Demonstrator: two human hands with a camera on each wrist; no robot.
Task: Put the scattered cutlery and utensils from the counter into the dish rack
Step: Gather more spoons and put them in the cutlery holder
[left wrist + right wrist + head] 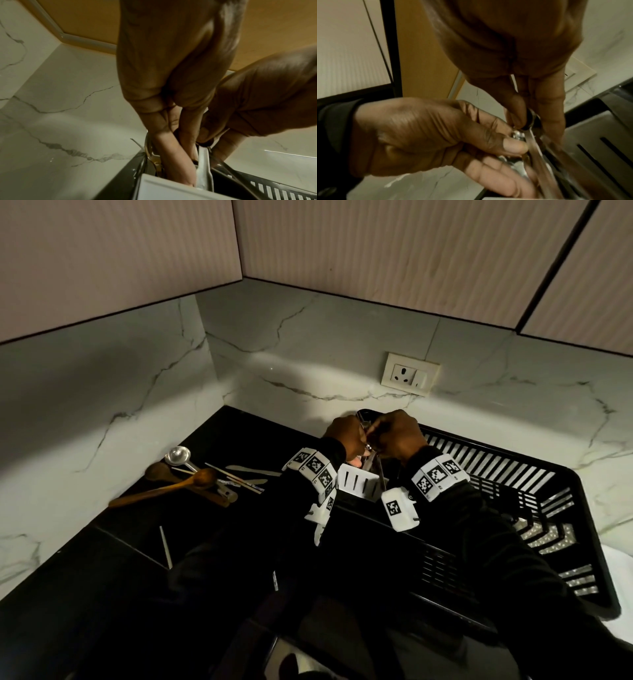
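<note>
Meeting above the white cutlery holder [356,481] at the near-left corner of the black dish rack [534,508], both hands grasp metal utensils [534,147]: the left hand [344,436] curls round a bundle of handles, the right hand [399,433] pinches one handle standing in the holder. Wooden spoons [191,481], a steel ladle [178,456] and chopsticks [236,478] lie on the dark counter [137,535] to the left.

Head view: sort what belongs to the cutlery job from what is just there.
Job:
- black slatted plastic dish rack
- white slotted cutlery holder
- brown wooden spoons
- steel ladle
- thin wooden chopsticks
- left hand, right hand, gripping metal cutlery

Just there:
- cream wall socket
- marble backsplash
</note>
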